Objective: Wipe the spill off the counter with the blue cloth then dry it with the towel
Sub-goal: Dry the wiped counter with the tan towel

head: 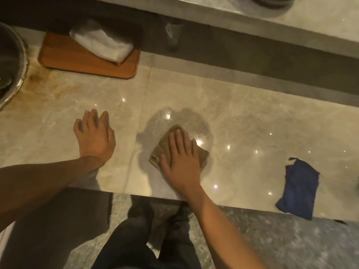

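Right hand (180, 158) flat, fingers spread, pressing towel (165, 150) on worktop (252, 117); wet patch (186, 121) spreads toward 12 o'clock of towel; left hand (95, 136) open, empty, at 9 o'clock; blue cloth (297, 189) lies aside at 4 o'clock.

A wooden tray (88, 64) sits at the back left, and a white folded cloth (104, 44) in a clear wrapper rests tilted on its far edge against the dark wall behind. At the far left edge a metal basin (14, 61) shows only in part, and brownish stains (41, 82) spread on the marble just beside it. Below the near edge lie a grey speckled floor (281, 239) and the person's dark trousers (139, 241).
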